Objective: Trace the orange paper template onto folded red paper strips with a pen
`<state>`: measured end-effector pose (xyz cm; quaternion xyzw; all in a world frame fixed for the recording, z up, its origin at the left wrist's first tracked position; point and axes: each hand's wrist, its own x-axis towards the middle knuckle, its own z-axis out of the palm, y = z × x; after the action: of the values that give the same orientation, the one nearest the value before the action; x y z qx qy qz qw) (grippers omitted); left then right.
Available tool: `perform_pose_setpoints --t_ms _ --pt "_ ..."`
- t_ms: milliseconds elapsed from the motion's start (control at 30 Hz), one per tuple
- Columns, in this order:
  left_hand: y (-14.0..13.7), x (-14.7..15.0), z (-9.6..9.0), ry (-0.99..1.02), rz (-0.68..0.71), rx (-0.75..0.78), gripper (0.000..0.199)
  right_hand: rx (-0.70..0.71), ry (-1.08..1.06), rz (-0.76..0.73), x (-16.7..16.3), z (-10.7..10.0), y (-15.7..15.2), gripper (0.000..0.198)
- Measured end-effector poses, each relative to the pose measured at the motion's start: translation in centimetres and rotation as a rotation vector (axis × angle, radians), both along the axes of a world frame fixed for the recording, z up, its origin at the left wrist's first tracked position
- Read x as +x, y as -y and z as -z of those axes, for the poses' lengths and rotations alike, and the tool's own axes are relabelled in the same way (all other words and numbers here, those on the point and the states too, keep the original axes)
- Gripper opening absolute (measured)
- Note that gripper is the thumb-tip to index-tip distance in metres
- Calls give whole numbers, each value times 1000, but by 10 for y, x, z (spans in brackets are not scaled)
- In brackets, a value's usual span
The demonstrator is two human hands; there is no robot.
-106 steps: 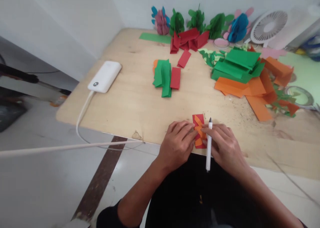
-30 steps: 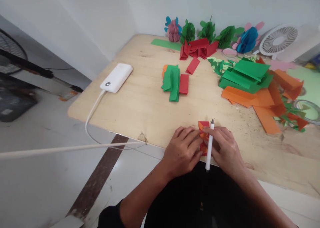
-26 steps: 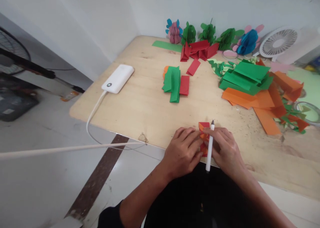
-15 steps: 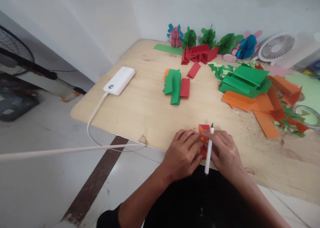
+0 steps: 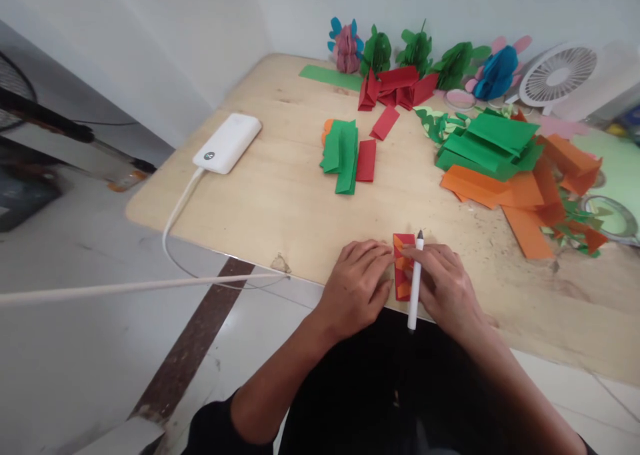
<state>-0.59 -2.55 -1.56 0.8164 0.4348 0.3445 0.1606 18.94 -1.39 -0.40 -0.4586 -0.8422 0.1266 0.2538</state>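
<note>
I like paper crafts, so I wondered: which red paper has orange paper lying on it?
The red paper between the left hand and right hand, near the table's front edge; no orange shows on the other red papers, farther back.

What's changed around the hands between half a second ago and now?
The left hand has drawn back leftward, baring more of the red rectangular paper and orange paper cutout. The right hand stays by the cutout, still holding the white cylindrical pen. The white rectangular device hasn't moved on the table.
</note>
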Motion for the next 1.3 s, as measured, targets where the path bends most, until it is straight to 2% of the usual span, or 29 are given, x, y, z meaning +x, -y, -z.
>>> perform_pose_setpoints --t_ms 100,367,800,1100,1300 --pt "-1 -2 1 -11 -30 11 25 -1 1 8 0 1 0 34" --pt "-4 -6 1 -102 13 24 25 -1 17 7 -1 0 1 35" --pt "-6 -7 1 -82 36 44 23 64 51 14 -4 0 2 28" --pt "1 -13 2 -92 169 142 17 85 46 4 -4 0 3 30" --pt "0 -14 6 -112 189 225 17 99 33 -2 -4 1 2 38"
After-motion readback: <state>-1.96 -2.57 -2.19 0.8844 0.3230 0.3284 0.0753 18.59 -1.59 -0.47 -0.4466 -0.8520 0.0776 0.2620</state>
